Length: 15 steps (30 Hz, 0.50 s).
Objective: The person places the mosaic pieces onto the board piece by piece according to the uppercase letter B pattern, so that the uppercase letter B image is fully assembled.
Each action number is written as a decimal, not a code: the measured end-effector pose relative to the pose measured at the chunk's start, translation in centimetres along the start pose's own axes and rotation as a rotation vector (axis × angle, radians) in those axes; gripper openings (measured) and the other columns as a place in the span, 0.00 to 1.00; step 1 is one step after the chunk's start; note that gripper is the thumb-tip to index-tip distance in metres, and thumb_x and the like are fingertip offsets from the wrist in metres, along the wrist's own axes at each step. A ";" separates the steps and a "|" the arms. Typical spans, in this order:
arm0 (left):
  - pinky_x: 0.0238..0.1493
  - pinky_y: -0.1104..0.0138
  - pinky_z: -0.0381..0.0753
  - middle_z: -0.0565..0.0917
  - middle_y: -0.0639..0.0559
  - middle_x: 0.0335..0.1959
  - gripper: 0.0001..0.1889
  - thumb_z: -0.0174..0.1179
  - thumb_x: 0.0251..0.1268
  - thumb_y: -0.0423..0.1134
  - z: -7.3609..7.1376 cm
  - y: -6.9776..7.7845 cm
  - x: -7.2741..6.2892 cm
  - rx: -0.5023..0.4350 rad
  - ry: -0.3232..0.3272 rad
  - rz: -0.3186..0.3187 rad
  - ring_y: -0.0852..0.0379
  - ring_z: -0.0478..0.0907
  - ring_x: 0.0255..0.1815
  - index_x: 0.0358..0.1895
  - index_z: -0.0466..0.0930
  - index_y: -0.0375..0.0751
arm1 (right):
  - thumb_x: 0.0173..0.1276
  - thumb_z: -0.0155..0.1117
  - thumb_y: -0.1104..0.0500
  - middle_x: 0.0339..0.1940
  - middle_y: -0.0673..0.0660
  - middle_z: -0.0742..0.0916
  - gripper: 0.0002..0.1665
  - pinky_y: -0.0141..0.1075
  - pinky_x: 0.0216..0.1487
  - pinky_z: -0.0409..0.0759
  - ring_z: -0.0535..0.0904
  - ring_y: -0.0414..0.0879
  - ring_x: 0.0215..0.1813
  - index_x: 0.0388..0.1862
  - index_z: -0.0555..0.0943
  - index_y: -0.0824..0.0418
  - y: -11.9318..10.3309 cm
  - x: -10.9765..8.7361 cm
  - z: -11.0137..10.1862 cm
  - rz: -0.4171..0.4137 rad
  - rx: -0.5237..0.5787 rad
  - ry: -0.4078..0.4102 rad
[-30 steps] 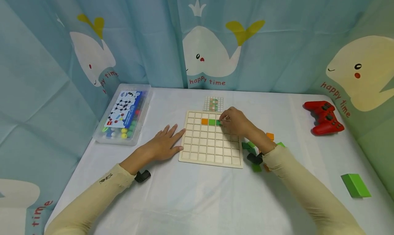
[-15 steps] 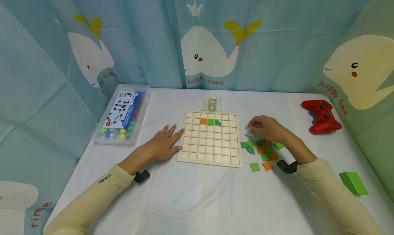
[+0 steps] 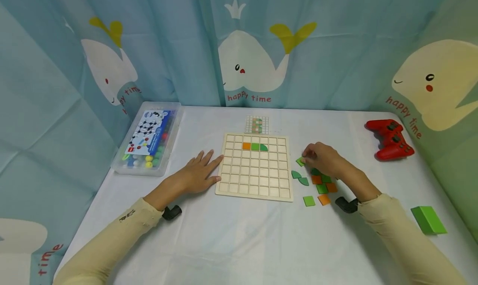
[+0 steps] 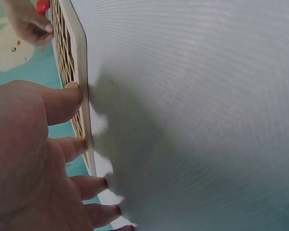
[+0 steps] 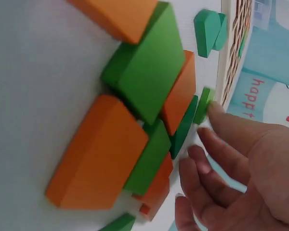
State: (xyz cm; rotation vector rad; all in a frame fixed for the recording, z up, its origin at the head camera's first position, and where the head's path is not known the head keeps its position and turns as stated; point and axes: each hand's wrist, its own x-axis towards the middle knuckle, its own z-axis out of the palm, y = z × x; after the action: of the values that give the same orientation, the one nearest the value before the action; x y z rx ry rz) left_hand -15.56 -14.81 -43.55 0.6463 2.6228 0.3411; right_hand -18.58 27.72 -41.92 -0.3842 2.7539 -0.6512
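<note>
My left hand (image 3: 198, 174) lies with its fingers spread at the left edge of a wooden grid board (image 3: 254, 181); thumb and index fingertip touch that edge in the left wrist view. An orange square tile (image 3: 247, 146), a light green square tile (image 3: 255, 146) and a dark green quarter-round tile (image 3: 264, 147) sit side by side in an upper row. Right of the board, my right hand (image 3: 323, 158) pinches another light green square tile (image 3: 300, 161) between thumb and fingers. Two dark green quarter-round tiles (image 3: 303, 181) lie just below it.
Orange and green tiles (image 3: 322, 188) lie partly under the right hand. A small pattern card (image 3: 257, 125) is behind the board. A clear box of beads (image 3: 146, 139) stands left; a red game controller (image 3: 389, 139) and a green block (image 3: 428, 220) are at right.
My right hand has left the board, where a dark green quarter-round tile now sits, and moved right to the loose tiles. The light green tile has shifted up from the pile with it.
</note>
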 end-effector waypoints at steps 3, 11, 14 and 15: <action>0.84 0.38 0.43 0.40 0.39 0.88 0.38 0.46 0.85 0.60 0.1 -0.1 0.1 -0.001 -0.004 -0.002 0.32 0.34 0.88 0.89 0.42 0.56 | 0.78 0.68 0.55 0.49 0.68 0.82 0.19 0.55 0.55 0.80 0.77 0.59 0.50 0.53 0.80 0.70 -0.3 0.1 0.1 0.018 0.028 0.002; 0.84 0.38 0.43 0.40 0.39 0.88 0.38 0.46 0.85 0.59 0.0 -0.1 0.0 -0.003 -0.004 -0.007 0.32 0.34 0.88 0.89 0.43 0.56 | 0.79 0.64 0.62 0.55 0.71 0.79 0.19 0.58 0.58 0.78 0.75 0.62 0.54 0.62 0.77 0.73 -0.4 0.9 0.6 -0.012 0.069 0.018; 0.83 0.37 0.44 0.41 0.37 0.88 0.38 0.47 0.85 0.58 -0.1 -0.1 0.0 -0.006 0.005 0.005 0.31 0.36 0.87 0.88 0.44 0.54 | 0.79 0.63 0.63 0.60 0.73 0.78 0.22 0.61 0.63 0.76 0.75 0.65 0.59 0.65 0.76 0.73 -0.2 1.2 0.6 0.002 0.114 0.029; 0.83 0.36 0.45 0.41 0.37 0.88 0.38 0.47 0.85 0.58 -0.1 -0.1 0.0 -0.007 0.007 0.009 0.30 0.36 0.87 0.88 0.44 0.54 | 0.79 0.63 0.63 0.60 0.73 0.77 0.22 0.61 0.64 0.76 0.75 0.65 0.60 0.66 0.75 0.74 -0.1 1.2 0.6 0.008 0.130 0.029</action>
State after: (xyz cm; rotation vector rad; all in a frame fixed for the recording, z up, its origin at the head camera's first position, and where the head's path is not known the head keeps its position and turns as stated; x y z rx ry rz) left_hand -15.63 -14.95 -43.52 0.6562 2.6249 0.3555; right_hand -19.45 27.01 -42.66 -0.3369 2.7197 -0.8341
